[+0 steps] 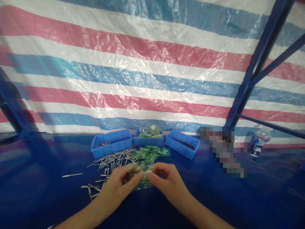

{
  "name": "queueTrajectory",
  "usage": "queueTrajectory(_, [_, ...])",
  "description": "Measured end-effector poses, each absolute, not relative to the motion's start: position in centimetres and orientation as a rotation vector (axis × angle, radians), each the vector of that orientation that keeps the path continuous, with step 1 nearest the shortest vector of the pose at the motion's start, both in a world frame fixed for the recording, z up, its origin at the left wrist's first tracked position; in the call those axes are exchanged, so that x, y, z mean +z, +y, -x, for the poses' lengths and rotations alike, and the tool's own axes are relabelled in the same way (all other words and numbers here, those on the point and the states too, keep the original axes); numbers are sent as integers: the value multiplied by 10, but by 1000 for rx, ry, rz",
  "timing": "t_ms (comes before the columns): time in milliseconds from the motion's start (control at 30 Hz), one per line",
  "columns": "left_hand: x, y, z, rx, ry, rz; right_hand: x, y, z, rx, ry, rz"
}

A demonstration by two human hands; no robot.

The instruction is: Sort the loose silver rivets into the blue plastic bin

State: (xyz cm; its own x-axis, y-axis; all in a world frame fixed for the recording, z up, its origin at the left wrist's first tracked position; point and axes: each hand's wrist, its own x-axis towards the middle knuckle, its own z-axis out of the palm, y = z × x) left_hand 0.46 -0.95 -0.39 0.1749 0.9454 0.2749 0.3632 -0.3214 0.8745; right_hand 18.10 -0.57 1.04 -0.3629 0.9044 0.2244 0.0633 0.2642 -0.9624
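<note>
A small clear green plastic bag (144,166) is pinched between my two hands, thumbs nearly touching at its middle. My left hand (121,183) grips its left side, my right hand (168,179) its right side. What lies inside the bag is too blurred to make out. Just behind it is a pile of green plastic bags (152,152). Loose metal rivets (115,160) are scattered behind and to the left of my left hand, with one rivet (72,175) apart at the far left.
Blue bins stand at the back: a left bin (111,147) with a few rivets, a middle bin (149,142) heaped with bags, a right bin (182,148) with small dark parts. A clear cup (259,143) stands at right on the blue table (238,203), near a pixelated area.
</note>
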Motion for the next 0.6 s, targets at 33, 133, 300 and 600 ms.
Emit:
queueTrajectory(33, [-3, -10, -5, 1135, 1241, -1797, 10, -5, -181, 1212, -1665, 898])
queueTrajectory(133, [2, -11, -7, 1134, 1241, -1798, 10, -5, -180, 1223, -1662, 900])
queueTrajectory(300, [3, -11, -7, 1118, 1229, -1799, 9, -6, -180, 1273, -1642, 907])
queueTrajectory(600, [2, -11, -6, 1129, 1166, -1794, 11, -5, -180, 1256, -1647, 868])
